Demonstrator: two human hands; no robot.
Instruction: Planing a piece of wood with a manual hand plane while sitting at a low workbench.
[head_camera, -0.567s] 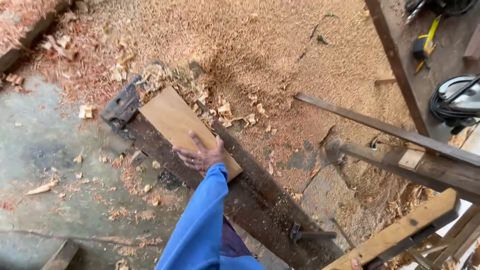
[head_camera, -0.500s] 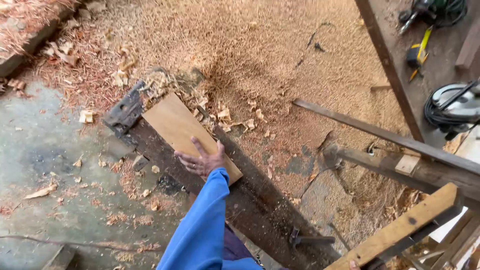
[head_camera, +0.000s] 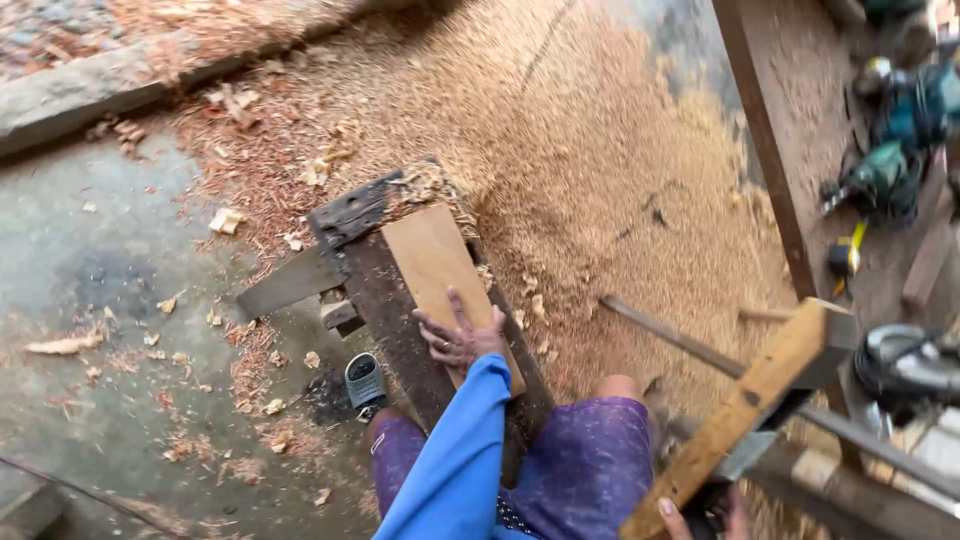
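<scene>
Spread flat, the left hand (head_camera: 462, 338) presses its open fingers down on a light wooden board (head_camera: 437, 268), gripping nothing. That board lies along the top of a dark, worn bench (head_camera: 392, 300) that the person straddles, with purple shorts (head_camera: 590, 462) showing on both sides and a blue sleeve (head_camera: 455, 465) running up to the hand. Closed fingers of the right hand (head_camera: 700, 518), at the bottom edge, wrap the lower end of a pale wooden beam (head_camera: 745, 412) that slants up to the right. Thick sawdust (head_camera: 600, 180) covers the ground beyond the bench. A grey sandal (head_camera: 364, 380) sits left of the bench on wet concrete (head_camera: 100, 270). Power tools (head_camera: 880, 180) lie on a plank at the far right.
</scene>
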